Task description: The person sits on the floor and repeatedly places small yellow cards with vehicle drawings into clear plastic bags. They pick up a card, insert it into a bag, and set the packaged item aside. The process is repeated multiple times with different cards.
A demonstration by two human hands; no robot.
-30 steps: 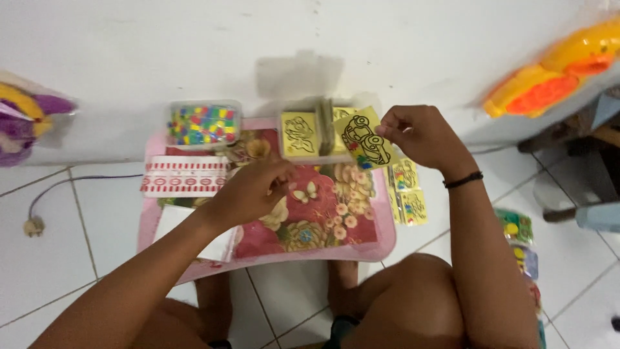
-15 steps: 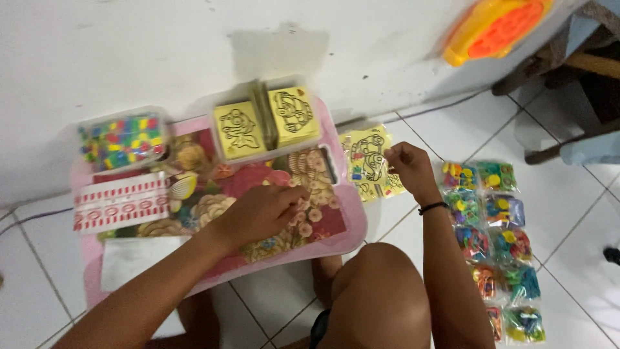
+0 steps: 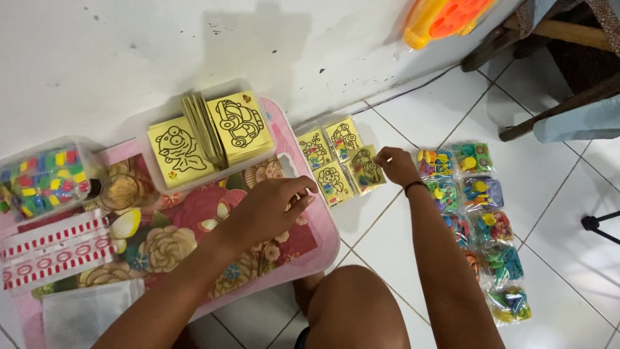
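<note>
A clear box of coloured beads [image 3: 45,179] sits cut off at the pink tray's [image 3: 303,255] left edge. The left hand [image 3: 268,207] rests near the tray's right edge, fingers curled; whether they hold anything cannot be told. On the floor just beyond, the right hand [image 3: 395,165] touches the yellow picture cards [image 3: 336,161], its fingertips hidden. Small toy packets [image 3: 481,220] lie further right.
</note>
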